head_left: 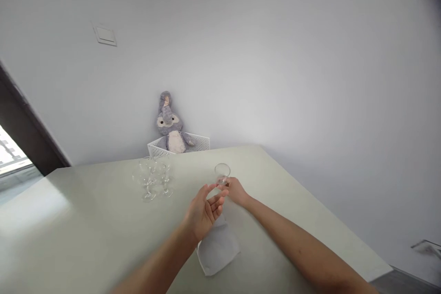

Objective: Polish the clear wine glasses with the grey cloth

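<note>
So I've got one glass (222,171) gripped in my right hand (237,191), left hand (204,213) loosely open beside it; other glasses (150,180) already stand grouped near the surface's (99,225) far edge.

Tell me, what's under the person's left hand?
A white cloth lies on the table, partly covered in this view by the left hand. How far the cloth reaches beneath it, and anything else there, cannot be seen.
</note>
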{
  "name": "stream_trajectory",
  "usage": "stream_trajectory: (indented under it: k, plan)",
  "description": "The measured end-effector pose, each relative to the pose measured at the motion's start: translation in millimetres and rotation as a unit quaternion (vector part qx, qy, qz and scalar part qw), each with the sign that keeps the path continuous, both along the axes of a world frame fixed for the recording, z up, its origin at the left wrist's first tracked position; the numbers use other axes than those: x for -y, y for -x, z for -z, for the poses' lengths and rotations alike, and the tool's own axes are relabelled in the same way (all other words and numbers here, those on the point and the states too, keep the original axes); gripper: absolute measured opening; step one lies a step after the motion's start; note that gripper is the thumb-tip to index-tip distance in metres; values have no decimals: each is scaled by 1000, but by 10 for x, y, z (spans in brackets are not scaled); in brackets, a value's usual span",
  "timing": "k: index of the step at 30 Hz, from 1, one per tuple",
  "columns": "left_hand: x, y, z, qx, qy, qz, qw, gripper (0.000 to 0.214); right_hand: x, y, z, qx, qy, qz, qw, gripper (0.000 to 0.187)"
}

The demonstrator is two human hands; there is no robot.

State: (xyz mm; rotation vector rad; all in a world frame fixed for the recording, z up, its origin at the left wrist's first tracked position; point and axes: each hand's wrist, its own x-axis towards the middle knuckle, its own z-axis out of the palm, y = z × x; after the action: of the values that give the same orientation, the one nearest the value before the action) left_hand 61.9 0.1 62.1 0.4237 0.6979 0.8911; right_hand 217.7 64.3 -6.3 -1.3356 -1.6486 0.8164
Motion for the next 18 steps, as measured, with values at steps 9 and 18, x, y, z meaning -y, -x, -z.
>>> stream_trajectory:
  k: [9, 18]
  plan:
    - [-82, 42, 24, -19, 24, -48, 998, 24, -758, -693, 192, 63, 43, 203, 976, 14]
    - [-141, 57, 34, -30, 42, -71, 996, 19, -1211, -820, 145, 72, 46, 287, 954, 15]
